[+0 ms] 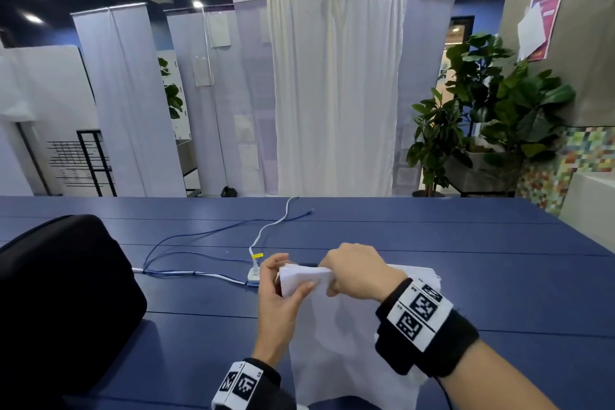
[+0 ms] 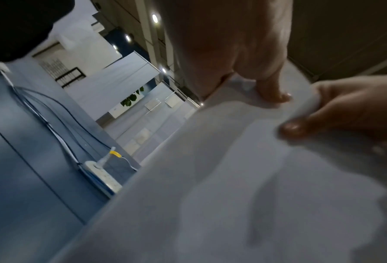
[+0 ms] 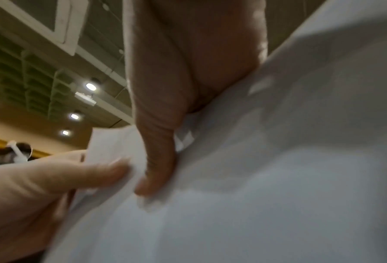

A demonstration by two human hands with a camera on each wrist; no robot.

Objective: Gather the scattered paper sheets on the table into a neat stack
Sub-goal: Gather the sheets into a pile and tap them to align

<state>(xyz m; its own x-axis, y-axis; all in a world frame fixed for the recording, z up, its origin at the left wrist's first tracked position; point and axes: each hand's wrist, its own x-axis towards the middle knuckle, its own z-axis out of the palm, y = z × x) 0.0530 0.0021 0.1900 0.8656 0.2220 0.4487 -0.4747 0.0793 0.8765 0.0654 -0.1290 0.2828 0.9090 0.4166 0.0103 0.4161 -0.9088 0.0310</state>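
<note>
A bundle of white paper sheets [image 1: 349, 343] is held up over the blue table [image 1: 499, 276], its lower part hanging toward me. My left hand [image 1: 293, 275] grips the bundle's upper left corner, thumb on the near face and fingers behind. My right hand [image 1: 336, 281] pinches the top edge just to the right, close beside the left. The left wrist view shows the paper sheets [image 2: 233, 178] under my left hand [image 2: 275, 94], with the right hand's thumb at the frame's right. In the right wrist view my right hand [image 3: 156, 178] presses its thumb on the paper sheets [image 3: 278, 178].
A black bag [image 1: 66, 293] sits on the table's left. A white power strip [image 1: 254, 275] with a plugged white cable and blue cables [image 1: 186, 243] lies just beyond my left hand. White curtains and potted plants [image 1: 482, 116] stand past the table's far edge.
</note>
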